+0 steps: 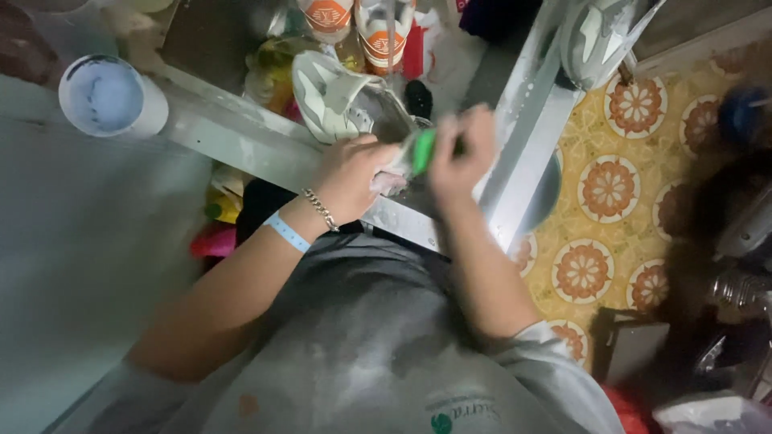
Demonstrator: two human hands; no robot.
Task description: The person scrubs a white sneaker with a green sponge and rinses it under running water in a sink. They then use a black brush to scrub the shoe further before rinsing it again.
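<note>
We are looking down at two hands in the middle of the frame. The left hand (350, 175) is pressing its grip closed on a white shoe (342, 100), and it is hiding the shoe's near end. The right hand (462, 149) is closing its grip around a green thing (424, 151); it is blurry, so we cannot tell what it is. A white cup (112, 96) is sitting at the upper left. The bottles (354, 24) at the top are getting cut off by the edge.
</note>
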